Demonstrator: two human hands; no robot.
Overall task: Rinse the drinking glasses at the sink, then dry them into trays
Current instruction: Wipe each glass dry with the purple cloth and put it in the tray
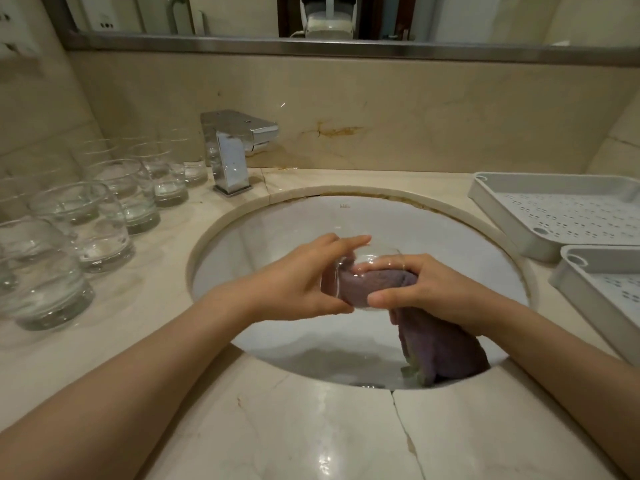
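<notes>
A bathroom, most likely in a hotel or guest house — a round white sink [277,230] sits under a beige marble counter [311,427] with a cracked front edge, a square chrome tap [235,147] behind it and a metal-framed mirror [311,15] above the marble splashback. Many identical drinking glasses [104,209] crowd the counter's left side, and two white perforated trays [554,209] stand on the right — housekeeping work rather than a private washroom

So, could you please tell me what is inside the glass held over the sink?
A purple cloth is stuffed into the glass, pushed in by the right hand. The left hand covers the glass's base, hiding how deep the cloth reaches.
</notes>
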